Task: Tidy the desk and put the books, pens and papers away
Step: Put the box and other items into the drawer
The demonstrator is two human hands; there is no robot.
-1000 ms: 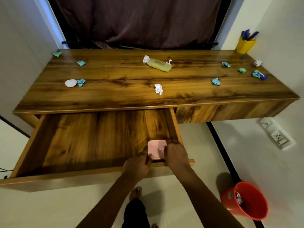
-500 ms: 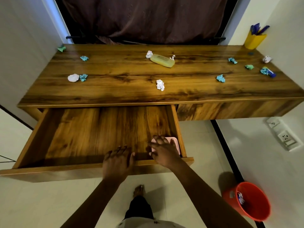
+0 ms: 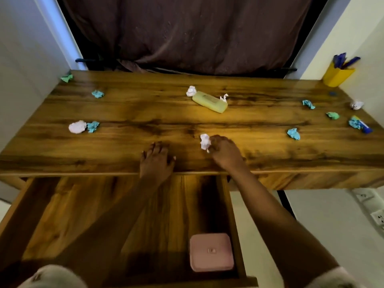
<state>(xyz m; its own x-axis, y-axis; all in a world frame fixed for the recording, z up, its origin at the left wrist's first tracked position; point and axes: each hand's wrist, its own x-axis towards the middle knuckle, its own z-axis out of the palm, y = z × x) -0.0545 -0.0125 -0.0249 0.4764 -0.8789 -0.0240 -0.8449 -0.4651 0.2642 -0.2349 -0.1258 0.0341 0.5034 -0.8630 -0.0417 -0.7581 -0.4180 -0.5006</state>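
Grasping crumpled white paper [image 3: 205, 141] on desk [image 3: 145, 113] with right hand [image 3: 225, 151]

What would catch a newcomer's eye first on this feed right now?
The right hand pinching a white paper wad near the front edge of the desk, with the left hand flat beside it. Around them, crumpled papers in blue, green and white dot the desktop. Below, the open drawer holds a pink case in its near right corner.
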